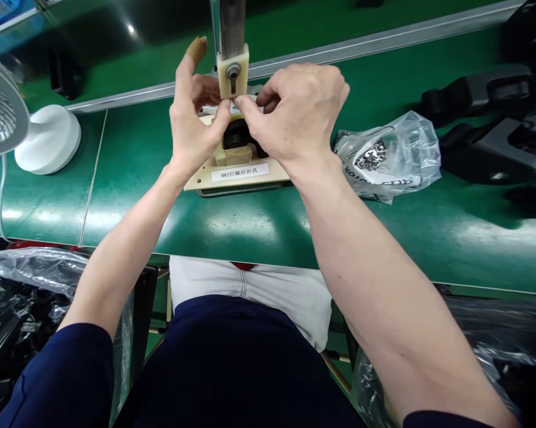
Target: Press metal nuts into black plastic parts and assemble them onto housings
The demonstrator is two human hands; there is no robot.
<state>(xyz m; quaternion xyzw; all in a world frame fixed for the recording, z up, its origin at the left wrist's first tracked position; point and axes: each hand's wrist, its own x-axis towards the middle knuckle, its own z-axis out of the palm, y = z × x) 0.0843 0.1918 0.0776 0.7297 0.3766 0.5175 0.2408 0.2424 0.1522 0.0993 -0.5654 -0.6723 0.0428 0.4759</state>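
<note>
My left hand (195,116) and my right hand (297,110) meet at a cream-coloured screw fixture (196,181), right below its press head (232,71). Both thumb tips nearly touch under the head. My left index finger, in a tan finger cot, points up, while the other fingers curl behind the fixture. The right fingers are bent inward, their tips partly hidden. Between the hands a whitish piece shows in part; what my fingers pinch cannot be made out. Lower in the fixture sits a black part (236,135). A printed label (240,172) is on the front of the base.
Right of the fixture lies a clear plastic bag (413,148) with small metal pieces (371,157). Several black parts (504,142) lie at the far right. A white fan (49,139) stands on the left of the green bench (232,229). Plastic-lined bins (35,267) flank my lap.
</note>
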